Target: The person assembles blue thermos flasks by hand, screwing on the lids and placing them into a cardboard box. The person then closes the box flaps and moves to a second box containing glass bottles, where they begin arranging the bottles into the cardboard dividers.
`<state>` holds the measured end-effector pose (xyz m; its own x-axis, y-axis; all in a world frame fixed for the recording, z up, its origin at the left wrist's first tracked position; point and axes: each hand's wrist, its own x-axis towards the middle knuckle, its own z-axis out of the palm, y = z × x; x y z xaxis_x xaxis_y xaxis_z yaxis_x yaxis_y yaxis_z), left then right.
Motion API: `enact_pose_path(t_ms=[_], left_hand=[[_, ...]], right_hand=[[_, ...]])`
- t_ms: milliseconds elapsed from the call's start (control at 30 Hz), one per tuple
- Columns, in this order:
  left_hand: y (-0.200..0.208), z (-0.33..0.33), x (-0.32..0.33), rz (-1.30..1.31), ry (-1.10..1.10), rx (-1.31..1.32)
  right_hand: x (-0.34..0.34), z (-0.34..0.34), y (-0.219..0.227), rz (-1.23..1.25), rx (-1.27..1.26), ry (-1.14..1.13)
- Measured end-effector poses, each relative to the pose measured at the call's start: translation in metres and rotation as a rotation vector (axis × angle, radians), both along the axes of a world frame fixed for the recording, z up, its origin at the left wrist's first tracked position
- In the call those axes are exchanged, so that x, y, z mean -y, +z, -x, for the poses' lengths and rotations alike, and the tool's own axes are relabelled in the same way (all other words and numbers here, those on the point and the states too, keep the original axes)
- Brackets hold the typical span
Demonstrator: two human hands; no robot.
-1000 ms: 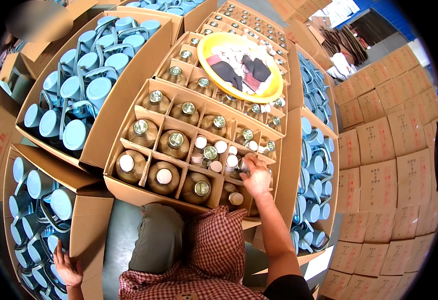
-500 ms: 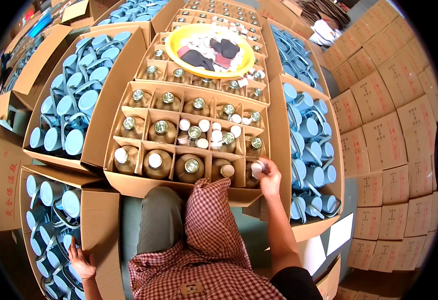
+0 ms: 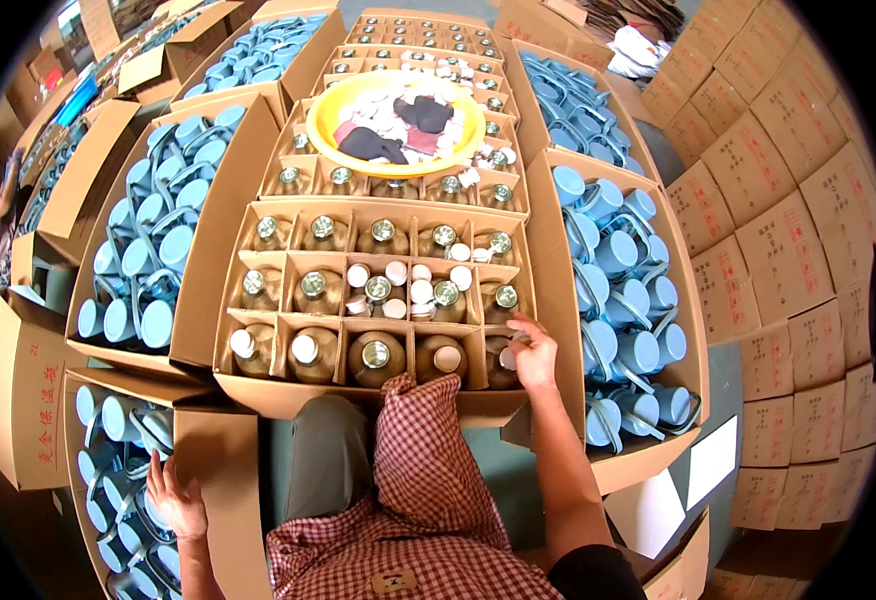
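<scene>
My right hand (image 3: 535, 358) is at the near right corner of a divided cardboard box (image 3: 288, 395) of round-shouldered glass bottles. Its fingers curl with a gap between thumb and forefinger. Just left of it, a white stopper (image 3: 508, 358) sits at the mouth of the corner bottle (image 3: 499, 379). Three other bottles in that front row carry white stoppers, one being this stopper (image 3: 305, 349); the middle bottle (image 3: 375, 356) shows a bare glass mouth. My left hand (image 3: 178, 503) is open, fingers spread, over blue handled plastic casings (image 3: 98, 466) in a box at the lower left.
Loose white stoppers (image 3: 421, 291) lie among the second-row bottles. A yellow basin (image 3: 320, 140) of stoppers and dark cloths rests on the boxes behind. Boxes of blue casings (image 3: 618, 300) flank both sides. Stacked closed cartons (image 3: 748, 240) form a wall at right.
The white stopper that was in my right fingers is now at the corner bottle's mouth, apart from them. My left hand stays over the casings; the whole view has shifted slightly.
</scene>
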<state>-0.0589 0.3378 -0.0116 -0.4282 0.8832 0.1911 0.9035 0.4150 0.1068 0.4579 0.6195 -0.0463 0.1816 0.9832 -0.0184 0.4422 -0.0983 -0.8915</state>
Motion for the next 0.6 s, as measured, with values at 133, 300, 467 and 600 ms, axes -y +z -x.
enact_pose_path(t_ms=[133,300,467,600], left_hand=[[0.031,-0.057,-0.100,-0.183,-0.295,0.346],[0.010,-0.153,-0.235,-0.005,-0.648,0.623],[-0.016,-0.223,-0.323,0.068,-0.791,0.580],[-0.057,-0.263,-0.368,0.152,-0.859,0.397]], right_hand=[[-0.036,-0.017,-0.015,-0.229,0.157,-0.032],[-0.086,-0.010,-0.045,-0.055,0.374,-0.029],[-0.098,0.011,-0.054,-0.018,0.693,0.047],[-0.107,0.004,-0.044,0.074,0.807,0.129]])
